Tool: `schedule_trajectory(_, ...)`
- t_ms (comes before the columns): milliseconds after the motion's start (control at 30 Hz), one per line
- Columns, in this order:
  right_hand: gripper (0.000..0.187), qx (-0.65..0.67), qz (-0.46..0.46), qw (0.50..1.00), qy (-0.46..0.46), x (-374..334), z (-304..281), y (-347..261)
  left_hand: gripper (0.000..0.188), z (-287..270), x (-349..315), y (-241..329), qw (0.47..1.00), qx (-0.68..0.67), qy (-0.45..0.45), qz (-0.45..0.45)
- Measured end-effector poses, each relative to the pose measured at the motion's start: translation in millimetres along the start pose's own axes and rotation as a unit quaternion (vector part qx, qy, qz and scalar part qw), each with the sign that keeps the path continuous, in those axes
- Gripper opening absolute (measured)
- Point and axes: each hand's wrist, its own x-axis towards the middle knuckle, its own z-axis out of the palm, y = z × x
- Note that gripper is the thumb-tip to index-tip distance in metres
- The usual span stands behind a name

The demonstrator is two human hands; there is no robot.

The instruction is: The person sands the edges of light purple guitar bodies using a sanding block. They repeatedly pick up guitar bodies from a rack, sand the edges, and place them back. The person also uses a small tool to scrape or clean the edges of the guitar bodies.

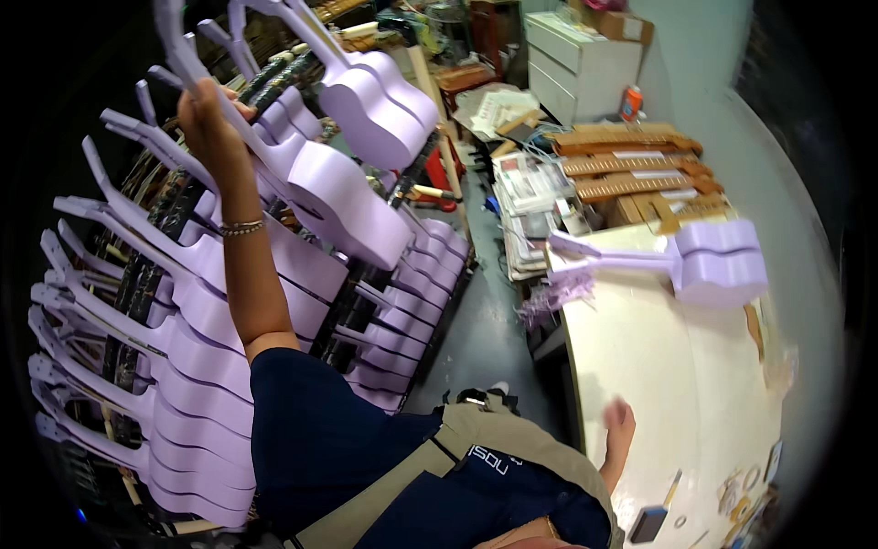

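Right hand (620,423): lowest and nearest, resting at the near left edge of the pale surface (677,366); its fingers look loosely curled and hold nothing that shows.
Surface edge: runs from the right fingers up and away toward the far ukulele; left of that edge a dark strip of floor (476,339) lies open as a narrow aisle.
Small items: a dark block (648,524) and some small round bits sit just right of and below the right fingers, near the surface's front rim.
Rack (137,302): across the aisle to the left, rows of lilac ukulele bodies hang with necks pointing up and left, close-packed, their lower bouts lining the aisle.
Left hand (206,114): raised high; its fingers are closed around the neck of a lilac ukulele (329,188), whose body hangs down and to the right of the fingers, clear of the rack's upper rows.
Far ukulele (695,261): 1 lilac instrument lies flat across the far end of the surface, well beyond the right fingers, headstock overhanging the left edge.
Beyond: stacked papers (535,197), wooden necks (631,165) and a white cabinet (576,59) crowd the far end.
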Motion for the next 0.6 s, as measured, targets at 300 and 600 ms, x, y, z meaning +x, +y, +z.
schedule_trajectory(300, 0.054, 0.207, 0.014, 0.977, -0.052, -34.5, 3.0, 6.2, 0.014, 95.0, -104.9, 104.5, 0.71, -0.584, -0.143, -0.366)
schedule_trajectory(600, 0.074, 0.53, 0.012, 0.838, 0.128, -89.6, -55.0, 28.8, 0.02, 165.9, -317.6, 202.0, 0.694, -0.501, -0.196, -0.479)
